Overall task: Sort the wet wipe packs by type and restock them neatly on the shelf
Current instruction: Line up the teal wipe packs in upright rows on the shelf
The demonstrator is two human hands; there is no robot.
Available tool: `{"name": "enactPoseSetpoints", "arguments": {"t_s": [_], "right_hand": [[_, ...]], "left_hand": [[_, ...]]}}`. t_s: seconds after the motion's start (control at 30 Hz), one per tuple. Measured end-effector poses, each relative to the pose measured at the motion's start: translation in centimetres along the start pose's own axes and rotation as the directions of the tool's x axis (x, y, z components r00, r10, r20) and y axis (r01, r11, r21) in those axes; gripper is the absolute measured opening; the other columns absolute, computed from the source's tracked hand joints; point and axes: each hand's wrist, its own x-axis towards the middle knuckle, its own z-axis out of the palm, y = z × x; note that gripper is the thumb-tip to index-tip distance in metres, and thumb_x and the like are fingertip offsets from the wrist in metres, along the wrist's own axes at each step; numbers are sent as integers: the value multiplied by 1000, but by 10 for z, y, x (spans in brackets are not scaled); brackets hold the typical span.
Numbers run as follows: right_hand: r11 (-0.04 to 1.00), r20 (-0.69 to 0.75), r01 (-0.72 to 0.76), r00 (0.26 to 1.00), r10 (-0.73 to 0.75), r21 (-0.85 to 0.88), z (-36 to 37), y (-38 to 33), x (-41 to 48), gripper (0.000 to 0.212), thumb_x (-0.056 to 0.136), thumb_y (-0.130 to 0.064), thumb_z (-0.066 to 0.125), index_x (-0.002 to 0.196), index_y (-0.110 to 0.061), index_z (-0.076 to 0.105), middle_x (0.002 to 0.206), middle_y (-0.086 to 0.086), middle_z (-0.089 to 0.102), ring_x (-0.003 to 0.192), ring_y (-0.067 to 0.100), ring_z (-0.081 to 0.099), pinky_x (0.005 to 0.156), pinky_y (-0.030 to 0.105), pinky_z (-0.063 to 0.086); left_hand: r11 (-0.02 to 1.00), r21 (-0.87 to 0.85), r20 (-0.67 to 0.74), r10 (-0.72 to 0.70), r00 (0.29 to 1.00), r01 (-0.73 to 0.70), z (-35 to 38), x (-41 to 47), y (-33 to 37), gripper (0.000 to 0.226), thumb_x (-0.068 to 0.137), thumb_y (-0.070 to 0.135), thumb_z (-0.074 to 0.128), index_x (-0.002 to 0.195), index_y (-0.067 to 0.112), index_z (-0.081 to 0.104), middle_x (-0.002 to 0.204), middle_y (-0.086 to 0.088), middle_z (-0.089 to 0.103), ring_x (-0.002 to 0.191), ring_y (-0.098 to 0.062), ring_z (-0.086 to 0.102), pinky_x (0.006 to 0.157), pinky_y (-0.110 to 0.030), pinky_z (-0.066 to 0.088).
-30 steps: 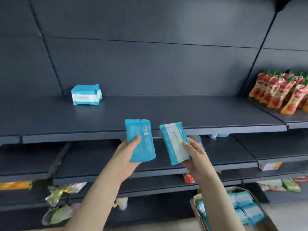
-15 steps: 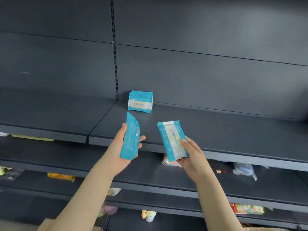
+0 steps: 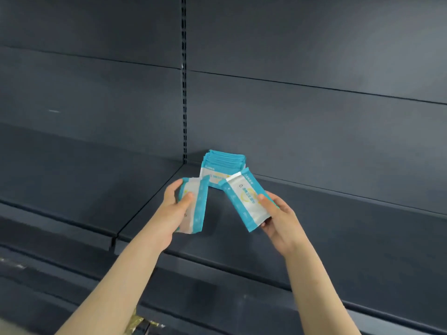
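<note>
My left hand [image 3: 173,210] grips a blue and white wet wipe pack [image 3: 197,206], held upright with its printed face towards me. My right hand [image 3: 278,218] holds a second pack of the same kind [image 3: 244,201], tilted to the left, thumb on its face. Both packs hover just in front of a row of matching blue packs [image 3: 223,165] that stands at the back of the dark shelf [image 3: 314,226], close to the slotted upright [image 3: 184,93].
The dark shelf runs on to the right and a neighbouring shelf board [image 3: 60,180] lies to the left, past a seam. Lower shelves [image 3: 217,298] sit below, with a gold-coloured wrapper [image 3: 137,321] at the bottom edge.
Both hands have moved forward and up to the row of packs on the shelf. The left pack has turned from edge-on to face me. The view has closed in.
</note>
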Motion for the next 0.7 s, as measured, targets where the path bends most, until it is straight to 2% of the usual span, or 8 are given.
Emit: {"name": "enactPoseSetpoints", "arguments": {"t_s": [0.1, 0.2, 0.3, 0.4, 0.47, 0.57, 0.7], "right_hand": [[999, 41, -32, 999, 32, -13, 4, 1, 29, 24, 97, -8, 59, 120, -12, 66, 111, 9, 74, 97, 20, 68, 79, 32, 51], [993, 41, -14, 999, 19, -120, 11, 4, 51, 25, 98, -8, 58, 121, -15, 67, 112, 5, 74, 104, 20, 70, 79, 34, 57], [967, -27, 70, 997, -79, -246, 23, 6, 71, 23, 95, -8, 62, 117, -12, 68, 107, 5, 75, 99, 19, 72, 71, 28, 58], [931, -83, 146, 980, -183, -335, 38, 9, 89, 16, 93, -7, 65, 107, -14, 68, 101, 0, 74, 90, 8, 70, 58, 14, 52], [916, -88, 174, 972, -219, -362, 47, 13, 100, 14, 93, -9, 66, 102, -19, 68, 102, -2, 73, 92, 7, 70, 59, 15, 53], [913, -111, 190, 964, -244, -360, 58, 22, 116, 17, 92, -9, 67, 96, -25, 68, 104, -2, 74, 96, 11, 71, 67, 21, 57], [905, -160, 219, 943, -293, -364, 65, 35, 128, 14, 91, -10, 69, 99, -22, 71, 103, -2, 74, 96, 12, 72, 78, 32, 60]], "left_hand": [[999, -46, -41, -14, 999, 13, -6, 21, -3, 48, 102, 30, 50, 144, 41, 31, 123, 11, 56, 108, -15, 58, 90, -41, 50], [993, -115, -30, -22, 999, 18, -16, 37, -3, 39, 98, 18, 58, 132, 34, 48, 119, 9, 65, 104, -14, 64, 88, -39, 52], [994, -91, -16, -64, 998, 63, -27, 55, -1, 34, 95, 15, 63, 125, 30, 55, 117, 4, 68, 105, -19, 66, 96, -48, 52], [995, -44, 1, -85, 996, 85, -35, 72, 3, 31, 96, 16, 62, 124, 28, 54, 114, 4, 68, 104, -17, 65, 86, -41, 54], [997, 6, 50, -83, 995, 82, -39, 80, 5, 30, 95, 17, 63, 122, 26, 55, 112, 4, 68, 101, -16, 67, 81, -36, 54], [993, 121, 135, -28, 990, 12, -45, 94, 8, 31, 90, 20, 70, 119, 23, 58, 111, 3, 70, 99, -15, 69, 88, -40, 56], [911, 346, 295, 123, 948, -226, -38, 117, 25, 29, 86, 18, 74, 112, 28, 67, 106, 15, 70, 95, -3, 68, 82, -27, 56]]}}
